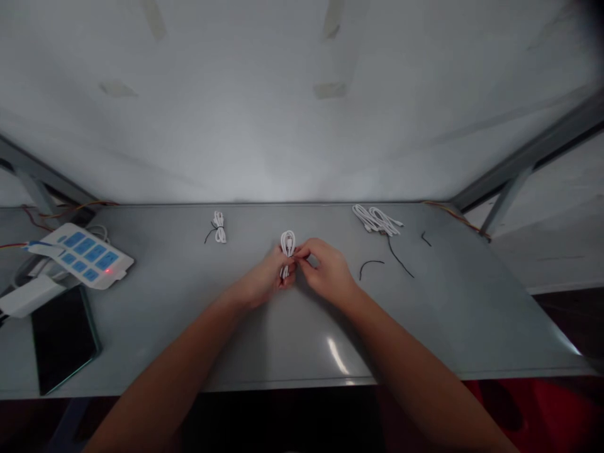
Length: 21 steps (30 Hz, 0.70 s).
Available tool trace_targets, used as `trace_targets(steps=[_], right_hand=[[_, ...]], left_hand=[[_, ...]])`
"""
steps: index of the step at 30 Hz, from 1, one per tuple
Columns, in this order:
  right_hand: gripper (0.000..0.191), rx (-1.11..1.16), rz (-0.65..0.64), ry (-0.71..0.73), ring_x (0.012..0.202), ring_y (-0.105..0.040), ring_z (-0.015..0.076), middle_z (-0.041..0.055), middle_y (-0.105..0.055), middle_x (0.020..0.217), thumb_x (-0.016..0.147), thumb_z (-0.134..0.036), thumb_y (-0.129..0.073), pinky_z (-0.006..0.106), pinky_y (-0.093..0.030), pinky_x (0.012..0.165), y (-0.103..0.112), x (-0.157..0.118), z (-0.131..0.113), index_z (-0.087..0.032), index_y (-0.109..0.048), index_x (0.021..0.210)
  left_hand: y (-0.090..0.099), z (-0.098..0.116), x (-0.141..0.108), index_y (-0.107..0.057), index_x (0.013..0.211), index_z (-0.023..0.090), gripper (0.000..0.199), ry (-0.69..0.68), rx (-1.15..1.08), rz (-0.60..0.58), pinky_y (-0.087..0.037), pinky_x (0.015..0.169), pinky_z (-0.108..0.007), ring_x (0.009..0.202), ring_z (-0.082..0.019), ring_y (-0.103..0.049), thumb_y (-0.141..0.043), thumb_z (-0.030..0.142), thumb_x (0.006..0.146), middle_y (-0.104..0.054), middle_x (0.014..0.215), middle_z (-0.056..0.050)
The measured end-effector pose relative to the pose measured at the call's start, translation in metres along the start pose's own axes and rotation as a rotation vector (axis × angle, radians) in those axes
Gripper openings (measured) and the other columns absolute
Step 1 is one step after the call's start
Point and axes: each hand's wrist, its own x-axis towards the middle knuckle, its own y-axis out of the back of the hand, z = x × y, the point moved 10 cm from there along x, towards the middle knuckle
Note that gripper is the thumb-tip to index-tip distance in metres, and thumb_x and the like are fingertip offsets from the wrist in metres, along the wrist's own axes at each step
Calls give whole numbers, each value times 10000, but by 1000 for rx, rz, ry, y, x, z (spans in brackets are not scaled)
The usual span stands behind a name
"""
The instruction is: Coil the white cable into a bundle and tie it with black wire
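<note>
A coiled white cable [288, 241] is held upright over the middle of the table, its loop and a plug showing above the fingers. My left hand [274, 274] is closed around its lower part. At the coil's right side my right hand [325, 267] pinches with thumb and forefinger at its middle; what lies between those fingertips is too small to make out. To the left lies another white cable bundle [219, 228], bound with a black tie. Loose white cables [376, 220] lie at the right, near black ties [400, 258].
On the left sit a white power strip [92, 255] with blue sockets and a red light, a white adapter [31, 296] and a dark tablet [65, 338]. Another black tie [426, 238] is at the right. A pale wall rises behind the grey table [302, 365].
</note>
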Motion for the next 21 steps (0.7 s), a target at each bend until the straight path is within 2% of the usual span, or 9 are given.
trace_targets(steps=[3,6,10,13,16,18,21], right_hand=[[127,10,24,-54,839,-667,192,25,-720,854,855,-134,-591,325,-503,782,4,1,5,-238,-636,799],[125,22,24,-76,822,-666,189,22,-719,841,854,-136,-589,322,-503,765,4,1,6,-237,-634,796],[140,13,38,-9,863,-665,197,36,-720,873,863,-122,-569,342,-506,820,4,0,-1,-235,-624,804],[143,14,38,9,868,-659,204,42,-716,877,863,-121,-565,354,-503,829,4,-1,-3,-238,-620,801],[115,40,33,-80,842,-657,203,35,-716,862,856,-149,-584,347,-505,788,5,0,6,-242,-627,805],[73,91,34,-166,806,-654,196,25,-716,841,850,-183,-610,338,-504,747,5,0,15,-244,-627,815],[58,210,26,-273,767,-651,185,12,-715,828,818,-218,-655,336,-503,725,3,-1,27,-246,-611,844]], left_hand=[[-2,-2,-1,-465,940,207,256,40,-78,8,-286,485,-194,526,-67,-362,-632,396,899,-452,719,48],[-1,-2,-1,-470,933,204,328,15,-98,30,-311,495,-189,531,-65,-378,-685,450,900,-459,713,51],[3,-1,1,-484,962,208,369,-80,-103,56,-401,574,-222,593,-92,-463,-707,493,891,-492,739,41],[12,7,2,-534,987,203,344,-199,94,95,-448,679,-261,699,-124,-526,-648,523,932,-554,798,14],[19,23,0,-590,1062,199,330,-311,378,117,-461,799,-297,864,-164,-564,-611,511,956,-625,947,-24],[19,33,-2,-611,1092,198,325,-343,547,113,-450,799,-307,885,-180,-561,-604,492,955,-633,989,-36],[18,49,-7,-649,1031,196,258,-396,803,164,-416,750,-295,828,-181,-528,-609,436,945,-605,915,-31]])
